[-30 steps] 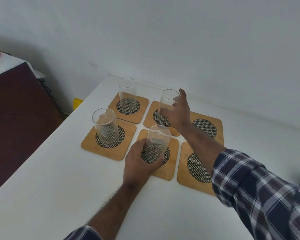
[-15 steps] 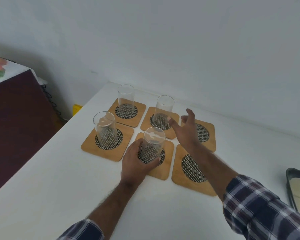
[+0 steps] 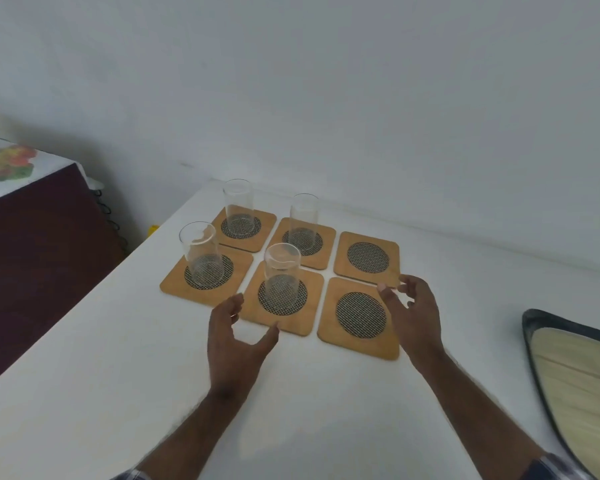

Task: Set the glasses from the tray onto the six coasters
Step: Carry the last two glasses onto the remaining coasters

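Six square wooden coasters with dark mesh centres lay in two rows of three on a white table [image 3: 84, 393]. Far row, from the left: far-left coaster [image 3: 257, 233] bearing an upright clear glass [image 3: 238, 202]; far-middle coaster [image 3: 323, 252] bearing a second glass [image 3: 303, 216]; far-right coaster [image 3: 368, 258] bare. Near row: near-left coaster [image 3: 174, 284] bearing a third glass [image 3: 201, 254]; near-middle coaster [image 3: 312, 306] bearing a fourth glass [image 3: 282, 271]; near-right coaster [image 3: 357, 317] bare. All four glasses stood centred, or nearly so, on the mesh circles. The left hand [image 3: 231, 344] hovered just in front of the near-middle coaster, fingers and thumb spread, holding nothing and clear of the fourth glass. The right hand [image 3: 414, 320] hung over the right edge of the near-right coaster, fingers loosely parted and empty; motion blur made it unclear whether a fingertip touched the wood. A dark-rimmed tray [image 3: 534, 327] with a pale wood-grain floor sat at the right frame edge, well apart from the coasters; the visible part of it held no glass.
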`<state>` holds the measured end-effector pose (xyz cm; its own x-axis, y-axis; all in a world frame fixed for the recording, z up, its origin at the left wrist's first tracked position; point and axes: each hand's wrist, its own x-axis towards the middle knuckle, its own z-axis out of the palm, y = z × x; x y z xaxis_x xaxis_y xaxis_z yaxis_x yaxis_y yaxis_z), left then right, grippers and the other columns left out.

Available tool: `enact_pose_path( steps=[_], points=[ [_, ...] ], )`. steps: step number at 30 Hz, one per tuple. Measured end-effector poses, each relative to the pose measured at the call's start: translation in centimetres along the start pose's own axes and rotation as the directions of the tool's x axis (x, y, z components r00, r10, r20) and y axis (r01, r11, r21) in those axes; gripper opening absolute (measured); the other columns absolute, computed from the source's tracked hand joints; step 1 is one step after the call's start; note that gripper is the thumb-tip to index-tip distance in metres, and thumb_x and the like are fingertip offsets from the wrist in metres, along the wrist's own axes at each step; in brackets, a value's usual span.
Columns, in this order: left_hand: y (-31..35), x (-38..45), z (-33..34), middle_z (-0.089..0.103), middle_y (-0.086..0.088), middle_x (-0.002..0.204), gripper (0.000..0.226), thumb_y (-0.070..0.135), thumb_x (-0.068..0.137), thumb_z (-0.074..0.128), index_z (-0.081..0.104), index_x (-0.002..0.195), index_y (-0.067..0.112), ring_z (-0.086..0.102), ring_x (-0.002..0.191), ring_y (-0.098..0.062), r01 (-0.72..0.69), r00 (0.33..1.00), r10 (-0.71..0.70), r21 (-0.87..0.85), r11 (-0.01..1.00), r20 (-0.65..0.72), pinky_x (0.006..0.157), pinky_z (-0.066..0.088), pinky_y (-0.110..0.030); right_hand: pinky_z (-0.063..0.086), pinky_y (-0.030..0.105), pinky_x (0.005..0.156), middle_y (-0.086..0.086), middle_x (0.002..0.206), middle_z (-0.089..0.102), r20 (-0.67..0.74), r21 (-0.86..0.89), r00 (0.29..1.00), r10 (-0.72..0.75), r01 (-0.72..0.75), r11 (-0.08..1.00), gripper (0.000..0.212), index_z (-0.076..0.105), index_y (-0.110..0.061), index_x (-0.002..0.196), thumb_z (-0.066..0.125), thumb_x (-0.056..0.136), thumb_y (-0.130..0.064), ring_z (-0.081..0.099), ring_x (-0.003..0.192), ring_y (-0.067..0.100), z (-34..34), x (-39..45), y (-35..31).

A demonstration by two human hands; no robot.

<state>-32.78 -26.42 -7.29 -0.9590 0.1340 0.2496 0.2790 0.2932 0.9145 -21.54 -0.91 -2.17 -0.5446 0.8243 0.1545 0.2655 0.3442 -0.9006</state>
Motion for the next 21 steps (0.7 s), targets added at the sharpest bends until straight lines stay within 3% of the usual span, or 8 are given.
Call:
enact_pose_path(
  steps=[4,9,12,17,21],
  points=[
    [2.5,-2.3,2.0,0.056,0.010,0.116,0.064,0.031,0.067,0.091,0.052,0.118,0.031,0.054,0.111,-0.004,-0.152,0.988,0.152,-0.013,0.988,0.000,0.091,0.045,-0.017,0.044,0.035,0.094,-0.004,0.110,0.059,-0.042,-0.015,0.999,-0.026,0.026,1.000,0.045,0.057,-0.020,0.116,0.071,0.080,-0.042,0.054,0.110,0.014,-4.5,-1.2,1.0],
    [6.8,-4.8,5.9,0.055,0.021,0.115,0.057,0.044,0.068,0.083,0.050,0.115,0.041,0.054,0.111,-0.002,-0.210,0.969,0.220,-0.092,0.973,0.114,0.090,0.040,-0.005,0.042,0.025,0.088,-0.006,0.110,0.060,-0.136,-0.011,0.990,-0.036,0.035,0.999,0.039,0.058,-0.021,0.114,0.071,0.082,-0.039,0.056,0.104,0.007,-10.7,-2.4,2.1],
    [9.2,-6.6,9.1,0.056,0.019,0.115,0.053,0.047,0.068,0.080,0.052,0.114,0.042,0.055,0.112,-0.008,-0.243,0.945,0.266,-0.132,0.961,0.192,0.091,0.041,-0.008,0.042,0.025,0.088,-0.005,0.110,0.060,-0.218,-0.021,0.975,-0.035,0.031,0.999,0.036,0.059,-0.019,0.113,0.073,0.082,-0.031,0.057,0.101,0.006,-15.0,-2.9,3.0],
    [13.2,-10.1,14.7,0.052,0.030,0.116,0.054,0.045,0.070,0.082,0.051,0.115,0.046,0.054,0.114,-0.002,-0.277,0.893,0.326,-0.193,0.941,0.310,0.093,0.044,-0.012,0.045,0.030,0.087,-0.003,0.103,0.062,-0.346,-0.082,0.936,-0.069,0.043,0.996,0.031,0.061,-0.016,0.108,0.074,0.081,-0.022,0.058,0.100,0.016,-22.0,-3.6,4.9],
    [16.3,-12.9,18.5,0.056,0.028,0.123,0.061,0.042,0.073,0.084,0.050,0.124,0.049,0.055,0.119,-0.005,-0.316,0.831,0.386,-0.231,0.920,0.400,0.096,0.044,-0.020,0.045,0.035,0.090,-0.005,0.104,0.061,-0.390,-0.161,0.911,-0.132,0.074,0.984,0.028,0.058,-0.024,0.104,0.074,0.081,-0.021,0.056,0.103,0.018,-27.2,-4.0,6.2]
  ],
)
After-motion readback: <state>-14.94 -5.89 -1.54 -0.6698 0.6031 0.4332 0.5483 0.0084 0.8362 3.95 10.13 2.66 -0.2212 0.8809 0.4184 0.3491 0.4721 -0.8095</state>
